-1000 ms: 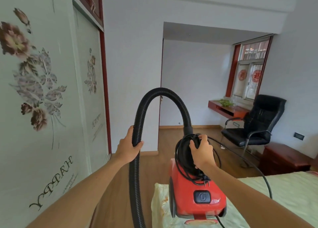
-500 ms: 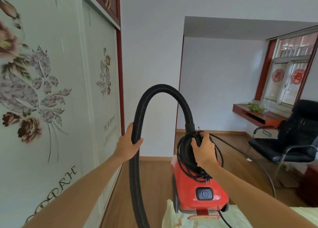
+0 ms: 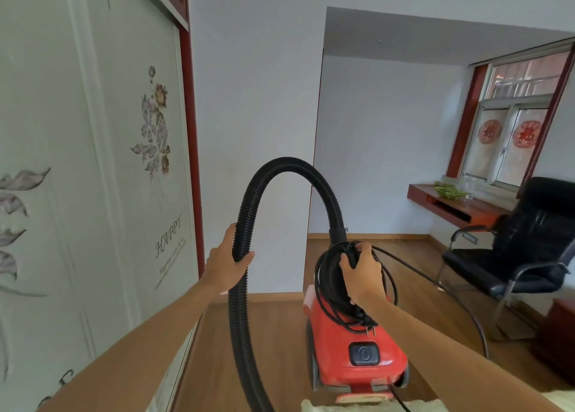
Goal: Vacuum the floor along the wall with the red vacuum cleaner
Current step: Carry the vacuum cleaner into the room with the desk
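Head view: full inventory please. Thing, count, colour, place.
red vacuum cleaner: 1, red, centre low, held by its top.
hose: 1, black, arches from the vacuum's front over to the left.
power cord: 1, black, coiled on the vacuum's top, one strand trailing right.
wardrobe doors: 2 visible, pale with flower prints, left.
office chair: 1, black, right.
wall shelf: 1, red-brown, under the window.
window: 1, red frame, far right.
low cabinet: 1, red-brown, right edge.
floor: brown wood, below.
left hand: 1, grips the hose.
right hand: 1, fingers round the vacuum's top handle and cord.
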`<state>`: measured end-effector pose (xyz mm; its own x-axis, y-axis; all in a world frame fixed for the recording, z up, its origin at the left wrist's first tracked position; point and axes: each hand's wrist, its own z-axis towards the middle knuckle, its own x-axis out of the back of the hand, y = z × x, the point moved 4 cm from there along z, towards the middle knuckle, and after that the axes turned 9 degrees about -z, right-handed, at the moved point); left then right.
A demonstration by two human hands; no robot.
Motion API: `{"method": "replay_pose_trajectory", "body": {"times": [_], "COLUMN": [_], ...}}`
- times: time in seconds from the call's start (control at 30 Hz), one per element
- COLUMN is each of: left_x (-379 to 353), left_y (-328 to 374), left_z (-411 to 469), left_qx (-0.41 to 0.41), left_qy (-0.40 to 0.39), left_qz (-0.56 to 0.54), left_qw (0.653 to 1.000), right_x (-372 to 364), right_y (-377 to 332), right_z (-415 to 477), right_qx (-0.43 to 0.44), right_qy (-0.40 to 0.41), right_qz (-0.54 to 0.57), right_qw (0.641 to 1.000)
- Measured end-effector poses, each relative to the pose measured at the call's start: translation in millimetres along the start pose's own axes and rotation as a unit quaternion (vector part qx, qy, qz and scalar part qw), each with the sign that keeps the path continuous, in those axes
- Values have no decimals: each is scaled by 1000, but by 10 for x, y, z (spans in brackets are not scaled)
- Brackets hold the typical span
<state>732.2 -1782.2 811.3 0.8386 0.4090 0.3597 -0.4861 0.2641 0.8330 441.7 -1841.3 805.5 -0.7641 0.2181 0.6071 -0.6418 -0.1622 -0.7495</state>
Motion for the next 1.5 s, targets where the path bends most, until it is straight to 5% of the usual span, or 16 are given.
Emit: {"method": "replay_pose_trajectory", "body": {"times": [1.5], "left_x": [-577], "left_y": [-2593], "left_z": [5537], "left_qx": [17], "left_qy": [-23], "left_qz": [-2], "left_qw": [1000], "right_x": [-2941], "right_y": [-554], "right_z": [5176], "right_qx": [-12], "right_qy": [33], "right_qz": [-22], "right_qw": [999]}}
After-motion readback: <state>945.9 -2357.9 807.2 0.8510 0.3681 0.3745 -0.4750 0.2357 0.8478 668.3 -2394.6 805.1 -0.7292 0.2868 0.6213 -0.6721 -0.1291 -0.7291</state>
